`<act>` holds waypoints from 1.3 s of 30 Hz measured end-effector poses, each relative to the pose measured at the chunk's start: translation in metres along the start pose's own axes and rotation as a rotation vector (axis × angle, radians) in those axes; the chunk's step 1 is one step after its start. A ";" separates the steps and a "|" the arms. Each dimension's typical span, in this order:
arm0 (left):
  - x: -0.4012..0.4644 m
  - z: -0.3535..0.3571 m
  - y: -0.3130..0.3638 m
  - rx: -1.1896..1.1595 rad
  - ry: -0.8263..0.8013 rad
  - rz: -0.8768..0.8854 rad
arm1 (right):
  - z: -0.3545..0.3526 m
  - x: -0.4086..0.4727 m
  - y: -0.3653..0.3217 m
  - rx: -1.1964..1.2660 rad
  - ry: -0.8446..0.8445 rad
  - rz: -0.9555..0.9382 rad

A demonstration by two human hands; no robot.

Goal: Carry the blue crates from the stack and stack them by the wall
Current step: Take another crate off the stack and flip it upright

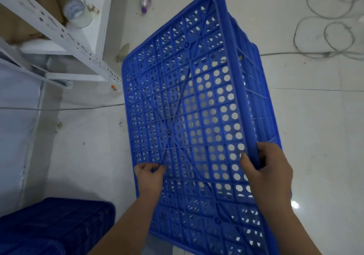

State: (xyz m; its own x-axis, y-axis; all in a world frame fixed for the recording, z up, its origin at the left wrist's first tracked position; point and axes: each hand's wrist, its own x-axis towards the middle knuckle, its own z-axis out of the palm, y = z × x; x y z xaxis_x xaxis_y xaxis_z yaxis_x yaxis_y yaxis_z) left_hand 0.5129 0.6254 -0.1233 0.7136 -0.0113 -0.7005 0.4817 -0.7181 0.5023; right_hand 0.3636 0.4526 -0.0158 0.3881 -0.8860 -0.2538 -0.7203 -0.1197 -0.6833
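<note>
Blue crate (189, 105) held over open floor (315, 136), both hands' fingers (250, 164) clamped on its edges.

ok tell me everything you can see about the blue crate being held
The blue crate looks like moulded plastic, with a ribbed lattice panel full of round holes and a thick rounded rim. It is empty and held off the pale tiled floor, tilted. The right hand grips its rim, and the left hand hooks fingers into the lattice. Nothing else touches it.
</note>
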 end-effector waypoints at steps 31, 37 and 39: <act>0.029 -0.041 0.065 -0.405 -0.433 0.051 | 0.172 -0.035 -0.104 -0.183 -0.025 -0.105; 0.043 -0.070 0.072 -0.243 -0.495 0.008 | 0.210 -0.052 -0.106 -0.307 -0.101 -0.094; 0.050 -0.072 0.068 -0.240 -0.464 -0.019 | 0.218 -0.057 -0.101 -0.299 -0.119 -0.089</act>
State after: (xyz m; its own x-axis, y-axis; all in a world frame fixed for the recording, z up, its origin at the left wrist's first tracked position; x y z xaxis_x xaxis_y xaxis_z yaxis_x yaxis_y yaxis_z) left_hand 0.6176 0.6258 -0.0876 0.4290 -0.3458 -0.8345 0.6346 -0.5421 0.5508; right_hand 0.5397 0.6125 -0.0814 0.5090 -0.8095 -0.2926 -0.8105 -0.3364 -0.4795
